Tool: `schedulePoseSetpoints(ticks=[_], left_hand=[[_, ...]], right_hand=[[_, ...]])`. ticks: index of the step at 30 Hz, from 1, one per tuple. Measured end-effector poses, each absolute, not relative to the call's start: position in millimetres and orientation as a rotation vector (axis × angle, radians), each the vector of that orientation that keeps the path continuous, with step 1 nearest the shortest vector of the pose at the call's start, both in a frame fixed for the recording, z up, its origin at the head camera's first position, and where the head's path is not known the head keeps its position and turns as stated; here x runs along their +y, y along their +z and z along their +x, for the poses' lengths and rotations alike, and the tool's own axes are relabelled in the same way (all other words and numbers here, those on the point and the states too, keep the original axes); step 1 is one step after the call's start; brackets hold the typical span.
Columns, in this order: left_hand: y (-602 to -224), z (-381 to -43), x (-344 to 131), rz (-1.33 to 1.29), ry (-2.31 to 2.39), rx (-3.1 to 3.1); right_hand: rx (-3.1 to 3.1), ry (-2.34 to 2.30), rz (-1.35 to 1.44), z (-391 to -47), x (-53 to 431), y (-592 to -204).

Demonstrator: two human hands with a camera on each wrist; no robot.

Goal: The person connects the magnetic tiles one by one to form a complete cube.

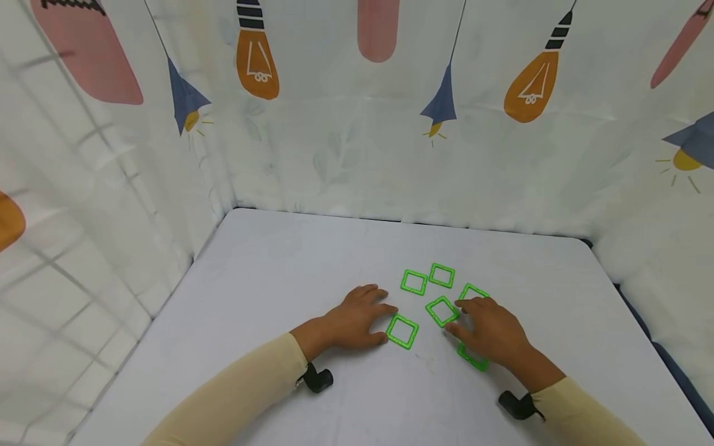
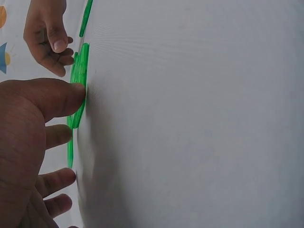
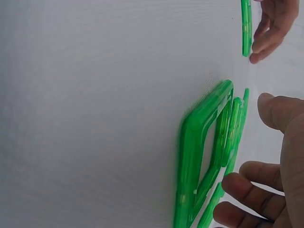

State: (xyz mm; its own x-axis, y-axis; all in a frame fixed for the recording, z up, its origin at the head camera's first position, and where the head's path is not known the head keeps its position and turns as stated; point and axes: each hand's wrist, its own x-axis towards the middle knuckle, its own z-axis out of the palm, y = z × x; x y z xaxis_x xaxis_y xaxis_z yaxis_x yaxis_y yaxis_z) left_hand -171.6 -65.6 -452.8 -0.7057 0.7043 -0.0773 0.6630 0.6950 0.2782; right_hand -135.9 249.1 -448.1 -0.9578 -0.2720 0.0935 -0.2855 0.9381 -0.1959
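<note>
Several green square frames lie flat on the white table. My left hand [image 1: 357, 319] has its fingers spread at the left side of the nearest frame [image 1: 414, 335], with thumb and index fingertips right at its edge. In the left wrist view the thumb [image 2: 61, 97] overlaps the green plastic. My right hand [image 1: 493, 328] hovers over the right part of the group, fingers loosely bent and apart, nothing between them. Its fingertips are beside a tilted-looking frame [image 1: 428, 307], and it partly hides one frame [image 1: 474, 359] below and another [image 1: 473, 287] above.
Two more green frames, a left one [image 1: 414, 292] and a right one [image 1: 442, 284], lie farther back. The white table [image 1: 290, 260] meets a printed curtain [image 1: 346, 161] at the back and left. A black wrist camera [image 1: 319, 379] sits at the left cuff.
</note>
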Motion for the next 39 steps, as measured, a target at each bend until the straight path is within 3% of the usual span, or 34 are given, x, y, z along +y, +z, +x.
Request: schedulePoseSetpoints(ticks=[26,39], left_hand=[[-454,-164,-64,1.1,0.355,2.755],[-454,-156,-66,1.103,0.331,2.782]], right_hand=[[-3.125,0.176,0.349,-144,234,-448],[-3.158,0.318,0.267,-147,232,-445]])
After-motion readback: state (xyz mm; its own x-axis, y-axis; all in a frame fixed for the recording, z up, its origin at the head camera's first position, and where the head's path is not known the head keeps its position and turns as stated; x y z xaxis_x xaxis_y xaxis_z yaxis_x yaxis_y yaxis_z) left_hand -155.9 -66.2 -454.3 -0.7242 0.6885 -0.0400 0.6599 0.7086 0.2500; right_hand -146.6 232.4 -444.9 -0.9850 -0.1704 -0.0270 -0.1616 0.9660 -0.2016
